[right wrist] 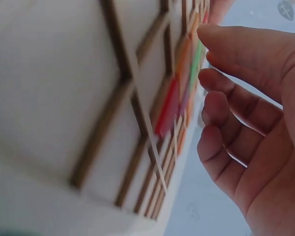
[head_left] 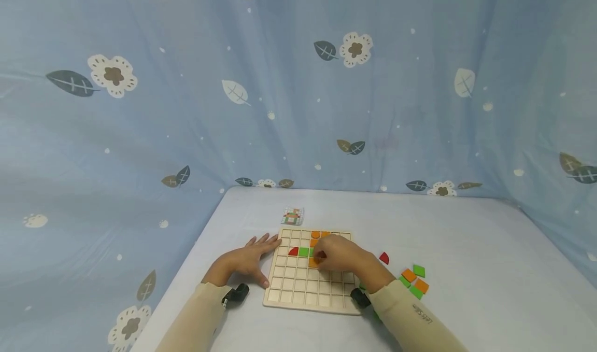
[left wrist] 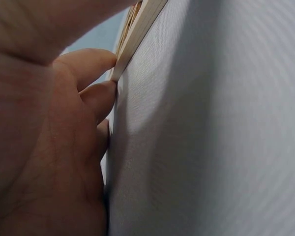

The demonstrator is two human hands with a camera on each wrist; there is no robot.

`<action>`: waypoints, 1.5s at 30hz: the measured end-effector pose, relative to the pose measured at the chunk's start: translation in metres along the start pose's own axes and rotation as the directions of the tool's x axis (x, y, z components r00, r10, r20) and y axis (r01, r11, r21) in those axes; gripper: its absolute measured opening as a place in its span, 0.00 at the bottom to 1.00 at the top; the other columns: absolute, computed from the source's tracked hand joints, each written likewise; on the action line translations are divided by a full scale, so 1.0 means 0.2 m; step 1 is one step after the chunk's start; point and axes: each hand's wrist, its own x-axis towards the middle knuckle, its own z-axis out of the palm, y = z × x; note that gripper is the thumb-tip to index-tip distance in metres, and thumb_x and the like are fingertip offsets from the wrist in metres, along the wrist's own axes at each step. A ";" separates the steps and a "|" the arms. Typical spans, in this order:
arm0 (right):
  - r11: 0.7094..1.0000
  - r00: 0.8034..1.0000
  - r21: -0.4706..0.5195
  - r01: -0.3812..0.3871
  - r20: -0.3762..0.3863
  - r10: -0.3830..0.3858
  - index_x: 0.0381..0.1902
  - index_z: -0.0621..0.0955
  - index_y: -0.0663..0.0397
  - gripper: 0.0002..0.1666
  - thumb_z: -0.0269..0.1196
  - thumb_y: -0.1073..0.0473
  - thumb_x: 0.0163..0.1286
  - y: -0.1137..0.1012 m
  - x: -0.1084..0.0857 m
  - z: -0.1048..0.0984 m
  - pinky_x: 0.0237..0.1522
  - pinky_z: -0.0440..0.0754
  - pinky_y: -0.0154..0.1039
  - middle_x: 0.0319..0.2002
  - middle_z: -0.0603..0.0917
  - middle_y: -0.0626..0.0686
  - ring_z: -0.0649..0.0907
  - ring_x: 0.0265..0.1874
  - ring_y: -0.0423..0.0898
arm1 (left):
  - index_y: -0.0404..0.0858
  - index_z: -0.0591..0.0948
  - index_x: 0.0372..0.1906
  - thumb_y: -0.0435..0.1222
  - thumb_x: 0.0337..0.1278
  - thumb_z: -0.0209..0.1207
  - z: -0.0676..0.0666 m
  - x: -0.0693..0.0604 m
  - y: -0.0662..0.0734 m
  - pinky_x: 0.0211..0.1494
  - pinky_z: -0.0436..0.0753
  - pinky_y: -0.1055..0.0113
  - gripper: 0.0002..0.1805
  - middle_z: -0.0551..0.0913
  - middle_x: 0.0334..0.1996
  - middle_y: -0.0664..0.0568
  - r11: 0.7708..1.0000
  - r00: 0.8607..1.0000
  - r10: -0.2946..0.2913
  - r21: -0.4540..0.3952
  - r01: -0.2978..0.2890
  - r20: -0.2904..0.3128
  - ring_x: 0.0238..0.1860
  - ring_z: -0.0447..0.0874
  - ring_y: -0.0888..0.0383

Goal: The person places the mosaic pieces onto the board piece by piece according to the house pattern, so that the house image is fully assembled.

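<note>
1. Orange tile (head_left: 314,263) lies on board (head_left: 309,285), by right hand's (head_left: 342,253) fingertips
2. Right fingers half curled, can't tell if they pinch anything
3. Left hand (head_left: 247,259): fingers spread, gripping nothing, touching board's left edge; use as brace
4. Press flat, square in cell, don't nudge green tile (head_left: 303,252)
5. Check placement against card (head_left: 293,216)

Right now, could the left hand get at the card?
Probably yes: the left hand touches the board, but only white cloth shows between that hand and the card.
</note>
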 end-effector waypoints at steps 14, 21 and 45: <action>0.983 0.983 0.004 -0.183 0.000 0.183 0.39 0.87 0.49 0.09 0.70 0.59 0.59 0.10 -0.21 -0.12 0.43 0.80 0.42 0.36 0.82 0.43 0.79 0.37 0.43 | 0.47 0.55 0.77 0.53 0.21 0.79 0.01 0.00 0.00 0.75 0.36 0.50 0.69 0.46 0.77 0.56 1.000 1.000 -0.020 0.009 0.020 -0.001 0.77 0.33 0.51; 0.962 0.962 -0.006 -0.273 -0.016 0.272 0.39 0.87 0.48 0.11 0.72 0.59 0.56 0.20 -0.31 -0.12 0.41 0.79 0.41 0.34 0.82 0.41 0.78 0.35 0.42 | 0.46 0.56 0.77 0.52 0.19 0.80 0.00 -0.01 -0.01 0.75 0.36 0.49 0.69 0.47 0.77 0.55 1.000 1.000 -0.028 -0.006 0.028 -0.012 0.77 0.33 0.50; 0.898 0.899 0.029 -0.438 0.008 0.438 0.38 0.86 0.49 0.12 0.72 0.60 0.54 0.44 -0.65 -0.17 0.38 0.83 0.43 0.34 0.82 0.43 0.76 0.32 0.43 | 0.46 0.56 0.77 0.54 0.19 0.80 0.01 -0.01 0.00 0.75 0.35 0.48 0.70 0.47 0.77 0.54 1.000 1.000 -0.016 -0.014 0.016 -0.012 0.77 0.34 0.49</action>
